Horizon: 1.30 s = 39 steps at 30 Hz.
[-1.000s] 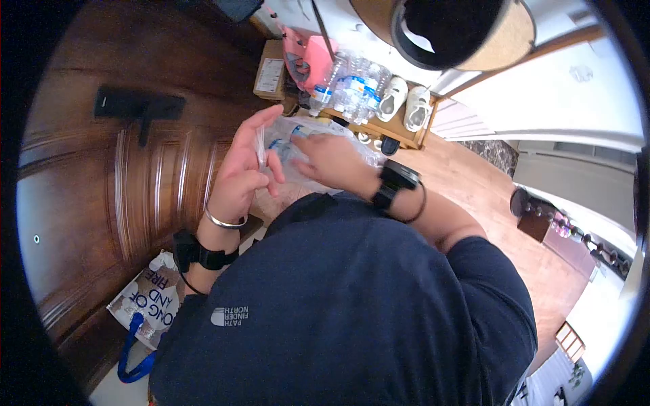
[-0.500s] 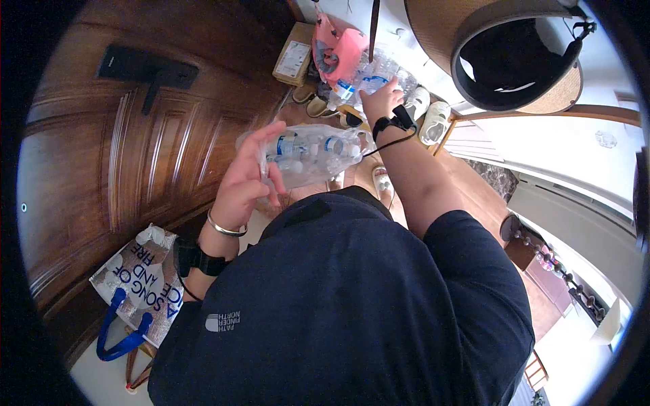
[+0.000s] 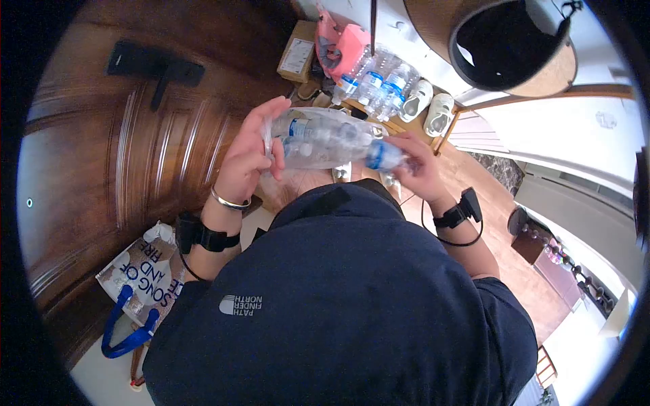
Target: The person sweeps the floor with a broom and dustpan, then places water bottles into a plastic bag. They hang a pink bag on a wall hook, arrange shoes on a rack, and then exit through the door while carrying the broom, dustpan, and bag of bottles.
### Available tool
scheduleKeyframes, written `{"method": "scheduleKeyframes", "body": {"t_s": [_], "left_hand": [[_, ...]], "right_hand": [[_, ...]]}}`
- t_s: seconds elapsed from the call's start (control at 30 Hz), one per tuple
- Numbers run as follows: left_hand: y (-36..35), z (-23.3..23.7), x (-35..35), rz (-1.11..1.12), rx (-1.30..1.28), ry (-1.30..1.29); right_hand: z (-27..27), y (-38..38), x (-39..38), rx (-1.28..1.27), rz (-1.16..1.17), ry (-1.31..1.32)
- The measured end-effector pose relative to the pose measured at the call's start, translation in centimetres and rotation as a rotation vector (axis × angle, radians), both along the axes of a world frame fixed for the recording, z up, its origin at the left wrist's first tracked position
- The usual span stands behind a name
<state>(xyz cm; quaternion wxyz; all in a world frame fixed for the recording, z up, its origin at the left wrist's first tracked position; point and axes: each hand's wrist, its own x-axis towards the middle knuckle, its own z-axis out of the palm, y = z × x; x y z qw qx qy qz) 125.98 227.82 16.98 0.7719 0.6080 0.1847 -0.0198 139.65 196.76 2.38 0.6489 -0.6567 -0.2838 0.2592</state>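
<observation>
A clear plastic bag [image 3: 325,158] with several clear bottles inside hangs in front of my body. My left hand [image 3: 252,145] is closed on the bag's left side, thumb and fingers gripping the film. In my right hand [image 3: 421,168] is a clear plastic bottle [image 3: 384,156] with a blue label, smeared by motion. It points left and overlaps the right end of the bag. Beyond the bag, several more empty-looking water bottles [image 3: 372,82] with blue labels stand on a low wooden rack by the wall.
White shoes [image 3: 440,115] sit right of the bottles, with a pink bag [image 3: 342,51] and a cardboard box [image 3: 296,59] to their left. A brown door [image 3: 162,128] lines my left side. A lettered shopping bag [image 3: 145,274] stands low left; a sun hat [image 3: 542,84] hangs upper right.
My right hand has come back from the bottles on the rack with one bottle, down to the right end of the bag. My left hand keeps its hold on the bag.
</observation>
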Motion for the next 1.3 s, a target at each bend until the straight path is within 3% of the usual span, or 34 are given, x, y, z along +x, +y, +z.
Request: {"method": "scheduleKeyframes", "body": {"t_s": [0.03, 0.1, 0.17, 0.23, 0.33, 0.4, 0.47, 0.5, 0.57, 0.63, 0.67, 0.7, 0.77, 0.83, 0.87, 0.9, 1.0, 1.07, 1.1, 1.17, 1.2, 1.23, 1.3], "left_hand": [[-0.3, 0.2, 0.1, -0.035, -0.011, -0.006], [-1.2, 0.6, 0.4, -0.087, -0.025, -0.019], [-2.4, 1.1, 0.8, -0.209, -0.092, -0.035], [-3.6, 2.0, 1.2, -0.233, -0.087, -0.049], [-3.4, 1.9, 1.1, -0.181, -0.057, -0.088], [-2.4, 1.8, 0.7, -0.117, -0.033, -0.115], [-1.4, 1.9, -0.3, -0.020, 0.001, -0.066], [-0.8, 1.7, -0.9, -0.006, 0.001, -0.069], [0.0, 0.8, -2.3, 0.030, -0.054, -0.056], [0.2, 0.0, -3.5, 0.066, -0.081, -0.041], [0.2, -0.4, -3.9, 0.090, -0.104, -0.025], [0.2, -0.8, -4.4, 0.100, -0.109, -0.024], [0.1, -1.4, -5.0, 0.115, -0.103, 0.030], [0.4, -1.8, -5.1, 0.101, -0.095, 0.027], [0.7, -1.7, -4.9, 0.065, -0.078, 0.023], [0.9, -1.5, -4.7, 0.066, -0.078, 0.026], [1.1, -1.0, -4.4, 0.092, -0.087, 0.018], [1.3, -0.9, -4.6, 0.095, -0.061, 0.020], [1.2, -0.9, -4.8, 0.095, -0.061, 0.023], [1.1, -0.9, -5.0, 0.097, -0.046, 0.026], [0.9, -1.1, -5.0, 0.097, -0.047, 0.028], [0.8, -1.3, -4.8, 0.092, -0.040, 0.005], [0.9, -1.2, -4.5, 0.074, -0.021, -0.003]], "right_hand": [[2.5, 1.0, -0.4, -0.124, 0.128, -0.211], [5.1, 4.3, -1.0, -0.138, 0.155, -0.318], [4.7, 8.6, -1.5, -0.066, 0.139, -0.340], [2.7, 13.8, -2.4, -0.137, 0.089, -0.560], [-0.8, 18.1, -3.6, -0.091, 0.295, -0.663], [1.0, 17.2, -4.8, 0.027, 0.176, -1.016], [4.4, 13.8, -3.6, 0.065, 0.271, -0.878], [3.6, 11.7, -2.7, 0.162, 0.213, -0.840], [0.6, 8.9, -0.5, 0.269, -0.238, -0.799], [-1.4, 7.7, 1.5, -0.167, -0.666, -0.243], [-5.1, 7.8, 3.1, -0.222, -0.826, -0.045], [-10.5, 7.6, 4.7, -0.479, -0.899, 0.040], [-15.5, 8.5, 6.1, -0.639, -0.829, 0.557], [-15.2, 10.8, 6.6, -0.634, -0.850, 0.827], [-21.8, 11.3, 7.8, -0.477, -0.767, 0.891], [-15.4, 12.9, 7.1, -0.603, -0.827, 0.923], [-26.8, 12.9, 8.6, -0.602, -0.783, 0.839], [-31.6, 12.0, 8.3, -0.504, -0.693, 0.640], [-29.8, 12.0, 8.4, -0.506, -0.693, 0.642], [-23.7, 11.6, 8.1, -0.536, -0.696, 0.994], [-26.6, 8.1, 6.6, -0.491, -0.315, 0.178], [-28.4, 7.0, 7.2, -0.531, -0.303, 0.018], [-24.8, 6.4, 7.1, 0.060, -0.503, 0.531]]}}
